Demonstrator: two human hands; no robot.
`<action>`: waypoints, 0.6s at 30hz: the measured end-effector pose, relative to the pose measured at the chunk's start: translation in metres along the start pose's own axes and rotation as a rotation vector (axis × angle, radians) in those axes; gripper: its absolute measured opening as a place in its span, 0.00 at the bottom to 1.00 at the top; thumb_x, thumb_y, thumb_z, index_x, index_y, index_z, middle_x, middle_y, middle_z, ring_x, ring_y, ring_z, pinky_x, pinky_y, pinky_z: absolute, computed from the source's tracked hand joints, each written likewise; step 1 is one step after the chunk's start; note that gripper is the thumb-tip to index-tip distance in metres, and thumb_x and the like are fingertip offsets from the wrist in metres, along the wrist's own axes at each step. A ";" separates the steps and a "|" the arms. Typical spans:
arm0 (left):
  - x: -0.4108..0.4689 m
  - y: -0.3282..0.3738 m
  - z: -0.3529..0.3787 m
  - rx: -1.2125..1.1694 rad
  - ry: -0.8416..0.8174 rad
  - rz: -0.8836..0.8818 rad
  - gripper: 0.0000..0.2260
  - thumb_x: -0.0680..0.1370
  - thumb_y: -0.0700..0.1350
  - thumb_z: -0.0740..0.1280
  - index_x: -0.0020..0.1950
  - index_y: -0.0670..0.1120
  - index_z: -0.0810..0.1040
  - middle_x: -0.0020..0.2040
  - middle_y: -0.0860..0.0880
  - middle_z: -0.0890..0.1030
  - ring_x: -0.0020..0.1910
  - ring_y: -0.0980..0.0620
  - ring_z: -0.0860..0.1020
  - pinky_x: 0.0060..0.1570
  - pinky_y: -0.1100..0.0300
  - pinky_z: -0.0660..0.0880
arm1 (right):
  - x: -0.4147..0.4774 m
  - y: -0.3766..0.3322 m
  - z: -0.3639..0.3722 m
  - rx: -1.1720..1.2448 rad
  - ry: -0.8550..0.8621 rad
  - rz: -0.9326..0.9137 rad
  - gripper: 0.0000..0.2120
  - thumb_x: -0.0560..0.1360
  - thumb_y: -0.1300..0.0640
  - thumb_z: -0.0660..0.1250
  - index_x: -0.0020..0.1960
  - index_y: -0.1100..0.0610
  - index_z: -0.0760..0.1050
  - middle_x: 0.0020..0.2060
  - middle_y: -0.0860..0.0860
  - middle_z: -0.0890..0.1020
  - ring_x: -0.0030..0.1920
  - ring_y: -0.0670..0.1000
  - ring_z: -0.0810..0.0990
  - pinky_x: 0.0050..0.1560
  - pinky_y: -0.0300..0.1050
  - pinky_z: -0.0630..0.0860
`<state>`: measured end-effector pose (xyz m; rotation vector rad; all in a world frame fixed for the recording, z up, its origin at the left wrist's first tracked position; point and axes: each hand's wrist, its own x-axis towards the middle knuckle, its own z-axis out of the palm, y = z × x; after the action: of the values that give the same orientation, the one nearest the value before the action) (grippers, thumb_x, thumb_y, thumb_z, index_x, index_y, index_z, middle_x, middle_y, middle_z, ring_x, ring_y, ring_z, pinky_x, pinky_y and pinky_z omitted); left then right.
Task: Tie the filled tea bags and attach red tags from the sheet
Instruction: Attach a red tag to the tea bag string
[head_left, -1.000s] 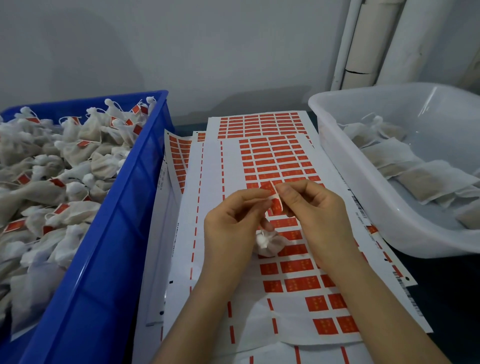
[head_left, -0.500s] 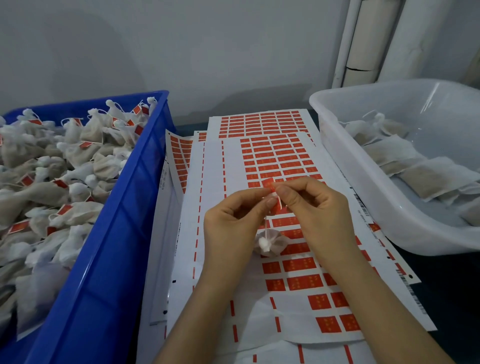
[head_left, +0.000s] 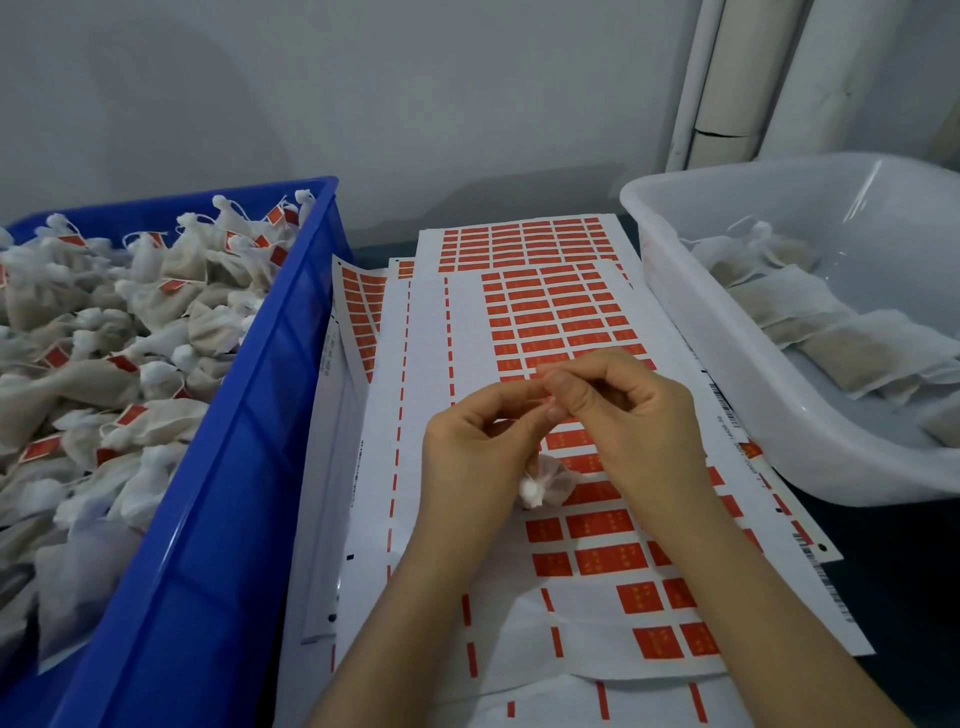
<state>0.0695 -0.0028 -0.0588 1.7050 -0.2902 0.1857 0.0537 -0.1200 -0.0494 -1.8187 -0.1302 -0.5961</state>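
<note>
My left hand (head_left: 475, 447) and my right hand (head_left: 623, 415) meet fingertip to fingertip above the sheet of red tags (head_left: 566, 332). Both pinch a small red tag (head_left: 548, 399) folded over a thin white string; the tag is almost hidden by my fingers. A tied white tea bag (head_left: 545, 480) hangs from that string just below my hands, over the sheet. Several rows of tags lower on the sheet are peeled away, leaving white backing.
A blue crate (head_left: 218, 467) on the left is heaped with tied, tagged tea bags (head_left: 104, 353). A white plastic tub (head_left: 769, 405) on the right holds flat untied bags (head_left: 831, 332). More tag sheets (head_left: 524, 239) lie stacked behind. White pipes stand at the back right.
The red tag, seen sticking up between my fingertips earlier, is now pressed shut between them and nearly hidden. The tea bag still hangs below; my hands barely shifted.
</note>
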 end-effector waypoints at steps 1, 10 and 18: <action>0.000 0.000 0.000 0.004 0.002 -0.005 0.11 0.72 0.44 0.71 0.42 0.62 0.78 0.35 0.69 0.80 0.41 0.65 0.80 0.40 0.75 0.75 | 0.000 0.000 0.000 -0.007 -0.007 -0.008 0.05 0.68 0.44 0.63 0.43 0.39 0.75 0.39 0.36 0.80 0.47 0.37 0.78 0.44 0.24 0.72; 0.002 0.000 -0.004 -0.030 0.113 -0.148 0.05 0.72 0.47 0.71 0.43 0.58 0.81 0.34 0.61 0.82 0.32 0.64 0.78 0.36 0.72 0.77 | 0.002 -0.003 0.001 -0.009 0.037 0.062 0.19 0.63 0.37 0.64 0.54 0.36 0.69 0.47 0.36 0.76 0.49 0.34 0.75 0.40 0.21 0.70; 0.002 0.006 -0.008 -0.213 0.117 -0.307 0.10 0.68 0.53 0.69 0.46 0.52 0.84 0.37 0.54 0.83 0.30 0.60 0.78 0.35 0.65 0.76 | 0.000 0.002 0.003 -0.027 -0.032 0.141 0.06 0.69 0.48 0.70 0.42 0.41 0.72 0.36 0.34 0.79 0.43 0.31 0.77 0.35 0.21 0.69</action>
<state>0.0703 0.0036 -0.0510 1.4988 0.0400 0.0256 0.0551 -0.1174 -0.0519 -1.8463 -0.0150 -0.4716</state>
